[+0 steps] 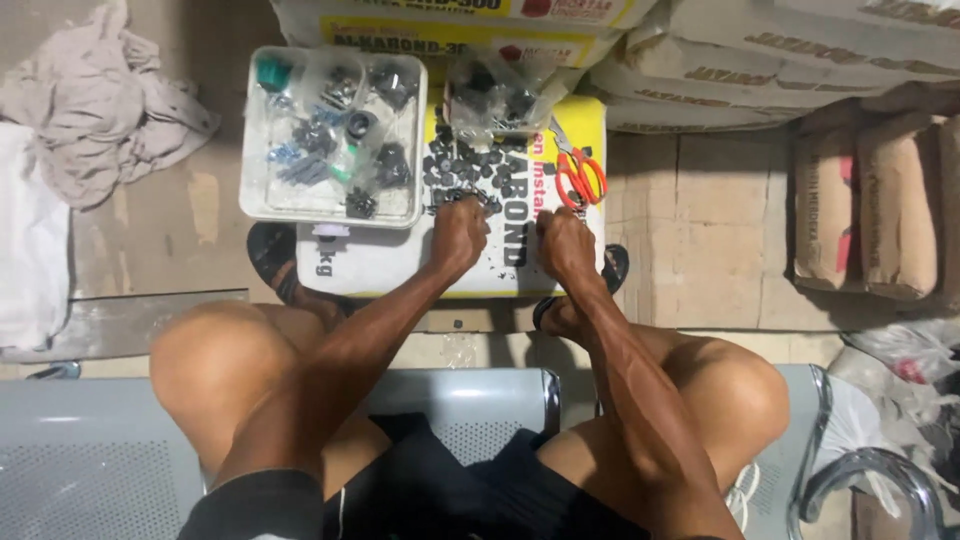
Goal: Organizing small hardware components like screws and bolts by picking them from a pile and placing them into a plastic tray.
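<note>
My left hand (459, 232) is closed in a fist over a small dark part at the near edge of a pile of small black parts (470, 170). Close beside it, my right hand (563, 243) is also closed, fingers curled down onto the sack; what it grips is too small to tell. The parts lie on a yellow and white sack (400, 265) lying flat on the floor in front of my knees. A clear plastic bag (500, 95) with more black parts sits behind the pile.
A white tray (262, 205) with several small bags of dark hardware rests on the sack's left. Orange-handled scissors (580, 172) lie at its right. Stacked sacks (780, 60) line the back and right. Crumpled cloth (100, 110) lies left. I sit on a metal bench (470, 400).
</note>
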